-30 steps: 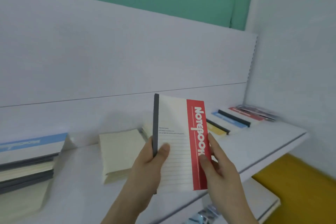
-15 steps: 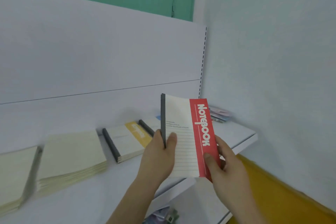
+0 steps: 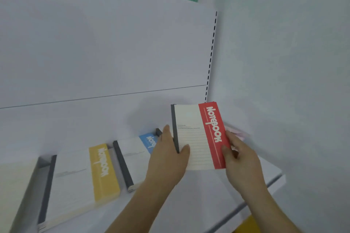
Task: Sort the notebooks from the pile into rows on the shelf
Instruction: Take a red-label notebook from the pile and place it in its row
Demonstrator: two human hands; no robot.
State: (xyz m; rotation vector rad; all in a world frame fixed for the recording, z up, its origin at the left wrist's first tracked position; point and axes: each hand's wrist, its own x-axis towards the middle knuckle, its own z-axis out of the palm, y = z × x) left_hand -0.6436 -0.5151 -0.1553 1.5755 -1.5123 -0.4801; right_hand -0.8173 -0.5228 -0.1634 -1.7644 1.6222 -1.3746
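Observation:
I hold a red-striped notebook (image 3: 197, 136) upright above the white shelf (image 3: 265, 174), near its right end. My left hand (image 3: 168, 157) grips its dark spine edge, thumb on the cover. My right hand (image 3: 238, 155) pinches the red edge. On the shelf lie a stack of yellow-striped notebooks (image 3: 83, 172) and a stack of blue-striped notebooks (image 3: 136, 151), partly hidden behind my left hand. A cream stack (image 3: 13, 185) lies at the far left.
The shelf's white back panel (image 3: 106, 53) rises behind, with a slotted upright (image 3: 211, 53) at its right. A white wall (image 3: 293, 62) closes the right side. Some pinkish items (image 3: 237, 133) lie at the shelf's right end. A yellow surface (image 3: 248, 225) shows below the shelf.
My view has swung right along the shelf, so the stacks slid left in view. Both hands carried the red-striped notebook toward the shelf's right end, keeping the same grip.

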